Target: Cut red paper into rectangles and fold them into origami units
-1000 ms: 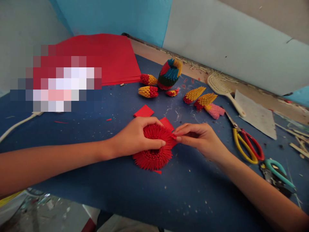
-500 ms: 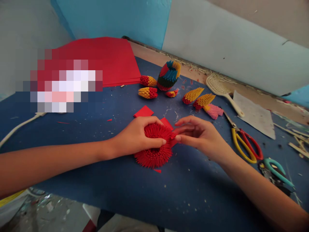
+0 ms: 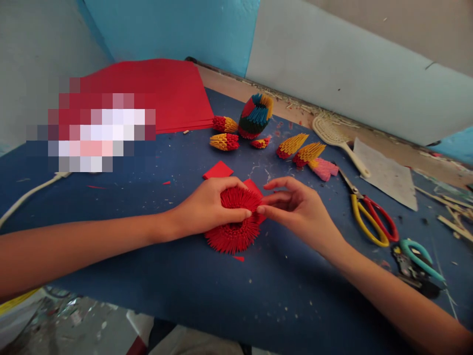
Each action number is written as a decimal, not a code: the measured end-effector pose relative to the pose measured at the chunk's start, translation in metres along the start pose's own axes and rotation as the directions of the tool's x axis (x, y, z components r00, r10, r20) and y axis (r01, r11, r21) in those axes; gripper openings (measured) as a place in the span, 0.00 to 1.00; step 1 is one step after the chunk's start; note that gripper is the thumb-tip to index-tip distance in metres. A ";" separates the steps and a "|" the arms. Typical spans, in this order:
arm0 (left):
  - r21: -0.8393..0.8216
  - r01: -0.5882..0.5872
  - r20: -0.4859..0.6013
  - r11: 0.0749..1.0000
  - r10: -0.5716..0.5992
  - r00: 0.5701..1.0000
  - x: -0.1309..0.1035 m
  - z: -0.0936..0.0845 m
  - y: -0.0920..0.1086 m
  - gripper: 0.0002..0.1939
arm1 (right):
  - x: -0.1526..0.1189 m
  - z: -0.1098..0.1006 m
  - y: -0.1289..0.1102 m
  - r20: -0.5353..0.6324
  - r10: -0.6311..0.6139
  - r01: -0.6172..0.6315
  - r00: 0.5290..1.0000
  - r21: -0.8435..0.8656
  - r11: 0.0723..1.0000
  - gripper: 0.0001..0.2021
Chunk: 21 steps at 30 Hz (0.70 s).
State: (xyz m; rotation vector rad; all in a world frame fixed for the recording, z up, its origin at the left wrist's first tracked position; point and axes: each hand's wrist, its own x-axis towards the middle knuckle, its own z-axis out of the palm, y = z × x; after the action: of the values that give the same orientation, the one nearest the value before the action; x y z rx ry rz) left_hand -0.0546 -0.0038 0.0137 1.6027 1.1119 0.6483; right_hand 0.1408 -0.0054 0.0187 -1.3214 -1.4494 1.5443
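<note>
A round red ring of folded paper pieces (image 3: 233, 241), spiky at its rim and hollow in the middle, rests on the blue tabletop. My left hand (image 3: 207, 203) is closed on its left side, with the thumb lying across the top near the hole. At the ring's right edge, my right hand (image 3: 299, 204) pinches thumb against fingers on a small red paper piece, now mostly hidden by the fingertips. Just behind the ring, partly covered, is a flat red paper (image 3: 254, 190). Another red paper piece (image 3: 219, 170) lies beyond my left hand.
Large red sheets (image 3: 177, 93) lie at the back left, near a blurred-out patch. Behind the ring stand a multicoloured paper vase (image 3: 255, 118) and several yellow-red paper parts (image 3: 309, 154). A hairbrush (image 3: 330, 132), scissors (image 3: 369, 217) and a teal-handled tool (image 3: 421, 259) lie rightward.
My right hand has moved slightly left, bringing the small red paper piece from beside the ring to its right edge. My left hand keeps its hold. The view has shifted a little.
</note>
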 end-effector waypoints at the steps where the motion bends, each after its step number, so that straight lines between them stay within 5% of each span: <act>1: 0.002 0.002 -0.003 1.000 -0.002 1.000 0.000 0.000 0.000 0.14 | 0.000 0.001 0.001 -0.005 -0.006 0.006 1.000 -0.005 1.000 0.21; 12: 0.026 -0.002 -0.034 1.000 0.002 0.999 0.001 -0.002 0.007 0.14 | -0.002 0.002 0.002 -0.031 -0.219 0.207 0.975 -0.227 0.952 0.17; 21: -0.018 0.022 -0.025 1.000 -0.023 0.999 0.005 -0.001 0.005 0.13 | 0.002 -0.001 0.004 -0.003 -0.195 0.189 0.981 -0.233 0.954 0.15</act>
State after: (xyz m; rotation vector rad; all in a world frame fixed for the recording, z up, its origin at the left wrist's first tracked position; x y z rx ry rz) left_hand -0.0518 0.0008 0.0177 1.5683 1.1381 0.6639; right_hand 0.1416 -0.0038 0.0143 -1.2815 -1.7281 1.2578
